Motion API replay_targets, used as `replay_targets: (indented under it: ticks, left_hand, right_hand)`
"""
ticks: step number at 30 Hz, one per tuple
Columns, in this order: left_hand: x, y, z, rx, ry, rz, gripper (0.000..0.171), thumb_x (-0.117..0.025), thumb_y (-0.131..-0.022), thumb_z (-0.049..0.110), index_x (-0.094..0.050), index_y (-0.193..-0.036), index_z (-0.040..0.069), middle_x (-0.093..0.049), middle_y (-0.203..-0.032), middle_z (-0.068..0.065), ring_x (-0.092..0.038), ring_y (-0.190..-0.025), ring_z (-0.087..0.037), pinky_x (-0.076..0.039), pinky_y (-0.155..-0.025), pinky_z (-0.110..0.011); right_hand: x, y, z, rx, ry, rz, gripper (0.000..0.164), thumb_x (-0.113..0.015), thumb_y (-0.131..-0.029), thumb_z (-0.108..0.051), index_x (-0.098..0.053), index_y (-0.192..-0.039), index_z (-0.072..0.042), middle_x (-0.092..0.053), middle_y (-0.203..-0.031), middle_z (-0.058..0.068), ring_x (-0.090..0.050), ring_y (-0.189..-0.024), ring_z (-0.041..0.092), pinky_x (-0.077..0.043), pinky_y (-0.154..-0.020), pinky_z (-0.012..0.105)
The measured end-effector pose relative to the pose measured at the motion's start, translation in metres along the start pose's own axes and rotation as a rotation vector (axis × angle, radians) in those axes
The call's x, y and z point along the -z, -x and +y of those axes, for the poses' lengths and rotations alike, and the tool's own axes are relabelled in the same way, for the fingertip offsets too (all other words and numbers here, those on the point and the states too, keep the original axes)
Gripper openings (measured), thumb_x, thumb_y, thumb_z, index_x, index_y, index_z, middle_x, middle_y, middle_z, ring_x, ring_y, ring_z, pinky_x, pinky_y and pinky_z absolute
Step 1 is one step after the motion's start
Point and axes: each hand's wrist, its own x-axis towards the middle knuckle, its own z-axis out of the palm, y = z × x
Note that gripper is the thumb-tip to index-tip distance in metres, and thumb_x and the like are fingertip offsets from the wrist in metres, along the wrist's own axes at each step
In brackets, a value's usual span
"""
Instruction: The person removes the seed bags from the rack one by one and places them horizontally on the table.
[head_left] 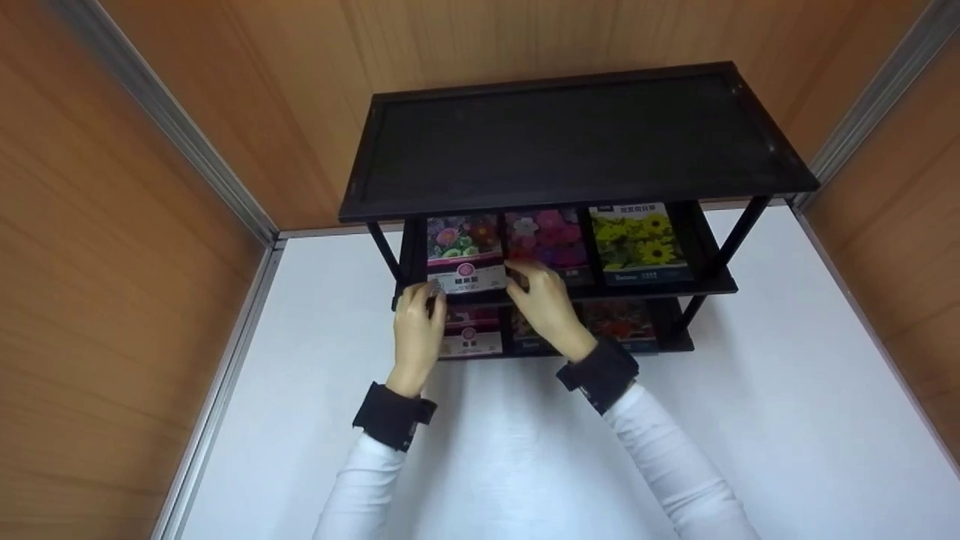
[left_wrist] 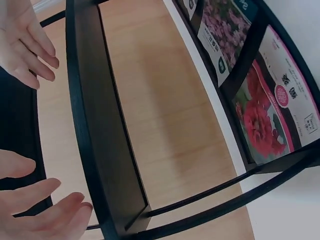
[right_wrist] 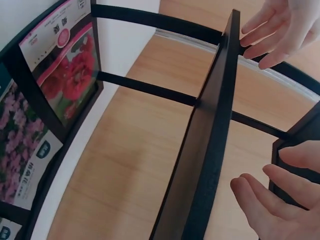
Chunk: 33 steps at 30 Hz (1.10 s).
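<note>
On the middle shelf lies a seed packet point(head_left: 466, 279) with flower photos and a pink and white label. Its lower edge overlaps the shelf's front edge in the head view. My left hand point(head_left: 420, 324) is at its lower left corner, fingertips near the edge. My right hand point(head_left: 547, 300) reaches its right edge with bent fingers. In the left wrist view the fingers of my left hand point(left_wrist: 42, 200) are loosely bent and spread apart. Nothing shows between thumb and fingers of my right hand point(right_wrist: 280, 195) in its wrist view. The packet is hidden there.
A black three-tier rack point(head_left: 577, 142) stands against the wooden back wall. Beside that packet lie a pink-flower packet point(head_left: 551, 232) and a yellow-flower packet point(head_left: 637, 236). Several more packets, including a red-flower one point(left_wrist: 265, 110), lie on the lower shelf. Thin black posts point(head_left: 739, 236) join the tiers.
</note>
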Motion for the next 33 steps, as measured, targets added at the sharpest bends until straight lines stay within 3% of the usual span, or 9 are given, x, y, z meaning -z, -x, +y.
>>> replay_targets:
  ticks: [3,8,14,22,26,28,31,32,33]
  left_hand:
    - [-0.001,-0.011,0.0,0.047,-0.007,-0.039,0.024,-0.054,-0.084,0.005,-0.06,-0.102,-0.009,-0.057,-0.099,-0.022,-0.053,-0.092,-0.034,-0.044,-0.08,-0.041]
    - [-0.002,-0.023,-0.002,0.105,-0.035,-0.096,0.028,-0.053,-0.084,0.006,-0.057,-0.105,-0.012,-0.056,-0.101,-0.026,-0.052,-0.094,-0.038,-0.042,-0.081,-0.045]
    - [-0.002,-0.029,-0.004,0.154,-0.036,-0.12,0.029,-0.054,-0.084,0.004,-0.056,-0.107,-0.013,-0.056,-0.104,-0.028,-0.051,-0.098,-0.041,-0.04,-0.084,-0.047]
    - [-0.001,-0.032,-0.002,0.207,0.002,-0.135,0.029,-0.053,-0.083,0.002,-0.057,-0.108,-0.012,-0.056,-0.108,-0.027,-0.05,-0.102,-0.041,-0.037,-0.088,-0.047]
    - [-0.002,-0.033,-0.001,0.224,0.025,-0.115,0.028,-0.053,-0.081,-0.001,-0.058,-0.106,-0.012,-0.059,-0.103,-0.026,-0.055,-0.092,-0.038,-0.043,-0.08,-0.045]
    - [-0.003,-0.034,0.0,0.226,0.034,-0.106,0.028,-0.053,-0.079,-0.003,-0.059,-0.104,-0.012,-0.06,-0.1,-0.026,-0.058,-0.085,-0.036,-0.045,-0.074,-0.044]
    - [-0.004,-0.038,0.001,0.263,0.067,-0.101,0.028,-0.054,-0.078,-0.004,-0.059,-0.105,-0.012,-0.061,-0.096,-0.025,-0.058,-0.079,-0.032,-0.046,-0.069,-0.042]
    - [-0.004,-0.039,0.001,0.284,0.085,-0.099,0.029,-0.054,-0.078,-0.004,-0.059,-0.105,-0.011,-0.062,-0.095,-0.025,-0.058,-0.079,-0.032,-0.046,-0.069,-0.042]
    - [-0.004,-0.04,0.001,0.304,0.103,-0.096,0.029,-0.054,-0.078,-0.003,-0.059,-0.106,-0.011,-0.062,-0.095,-0.024,-0.058,-0.08,-0.031,-0.046,-0.07,-0.041]
  right_hand:
    - [-0.002,-0.011,-0.001,-0.058,-0.006,-0.03,0.032,-0.054,-0.083,-0.004,-0.057,-0.115,0.001,-0.061,-0.097,0.014,-0.05,-0.066,0.017,-0.043,-0.061,0.03]
    - [-0.007,-0.022,-0.001,-0.122,-0.004,-0.065,0.031,-0.055,-0.084,-0.006,-0.057,-0.114,0.001,-0.062,-0.088,0.012,-0.043,-0.057,0.013,-0.037,-0.056,0.025]
    - [-0.01,-0.027,-0.002,-0.187,-0.028,-0.107,0.034,-0.056,-0.083,-0.007,-0.056,-0.117,0.0,-0.062,-0.093,0.014,-0.037,-0.048,0.01,-0.033,-0.051,0.023]
    - [-0.009,-0.033,-0.001,-0.259,-0.064,-0.148,0.036,-0.055,-0.08,-0.004,-0.055,-0.116,0.003,-0.061,-0.104,0.016,-0.051,-0.066,0.016,-0.043,-0.067,0.028]
    - [-0.008,-0.036,-0.001,-0.259,-0.042,-0.154,0.036,-0.055,-0.078,-0.002,-0.056,-0.113,0.005,-0.062,-0.101,0.018,-0.059,-0.078,0.023,-0.046,-0.075,0.032]
    - [-0.007,-0.037,-0.001,-0.255,-0.052,-0.149,0.037,-0.056,-0.074,0.001,-0.057,-0.111,0.006,-0.063,-0.096,0.019,-0.058,-0.073,0.022,-0.047,-0.074,0.031]
    - [-0.004,-0.04,0.0,-0.24,-0.124,-0.149,0.011,-0.054,-0.068,0.008,-0.06,-0.077,0.011,-0.052,-0.062,0.014,-0.036,-0.051,0.014,-0.036,-0.057,0.024]
    - [-0.004,-0.041,0.001,-0.251,-0.17,-0.143,0.005,-0.054,-0.066,0.01,-0.049,-0.066,0.009,-0.041,-0.057,0.011,-0.028,-0.051,0.014,-0.031,-0.055,0.024]
    - [-0.003,-0.042,0.001,-0.268,-0.213,-0.134,0.006,-0.054,-0.065,0.011,-0.049,-0.065,0.009,-0.041,-0.058,0.009,-0.028,-0.052,0.013,-0.03,-0.054,0.024]
